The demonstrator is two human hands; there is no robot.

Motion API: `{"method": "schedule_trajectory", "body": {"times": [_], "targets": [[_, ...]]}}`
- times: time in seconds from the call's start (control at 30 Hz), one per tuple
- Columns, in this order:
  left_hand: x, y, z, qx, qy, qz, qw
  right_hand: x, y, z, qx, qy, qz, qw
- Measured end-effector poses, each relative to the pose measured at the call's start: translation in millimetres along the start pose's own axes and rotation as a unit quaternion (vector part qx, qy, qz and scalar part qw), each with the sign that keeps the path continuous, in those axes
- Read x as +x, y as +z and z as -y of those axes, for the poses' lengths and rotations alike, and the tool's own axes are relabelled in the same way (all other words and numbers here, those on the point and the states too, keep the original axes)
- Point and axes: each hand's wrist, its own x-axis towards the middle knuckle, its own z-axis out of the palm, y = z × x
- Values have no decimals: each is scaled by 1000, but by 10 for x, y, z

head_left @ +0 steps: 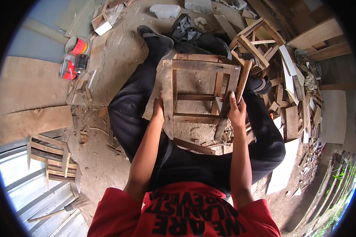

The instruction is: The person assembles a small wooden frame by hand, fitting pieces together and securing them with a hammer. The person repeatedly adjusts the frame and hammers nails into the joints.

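A wooden frame with legs and crossbars, like that of a stool or small chair, stands between my bent legs. My left hand grips its left upright from the outer side, the fingertips mostly hidden. In my right hand is a hammer, its pale wooden handle pointing away from me and its dark head at the far end. That hand is beside the frame's right upright, with fingers close against the wood; whether they also press on it I cannot tell.
Another wooden frame lies tilted at the far right, among scrap wood. Red and dark cans stand at the left. Slatted wooden pieces and a broom are lower left. A black plastic bag lies beyond the frame.
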Motion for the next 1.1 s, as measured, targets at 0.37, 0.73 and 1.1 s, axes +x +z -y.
{"method": "schedule_trajectory", "body": {"times": [0.37, 0.73, 1.1], "targets": [[392, 3, 405, -11, -176, 205, 963, -148, -110, -52, 22, 27, -1, 999], [442, -168, 484, -69, -207, 222, 950, -280, -113, -11, 21, 5, -2, 1000], [727, -495, 646, -41, -198, 276, 940, -478, -92, 95, -63, 28, -6, 998]]}}
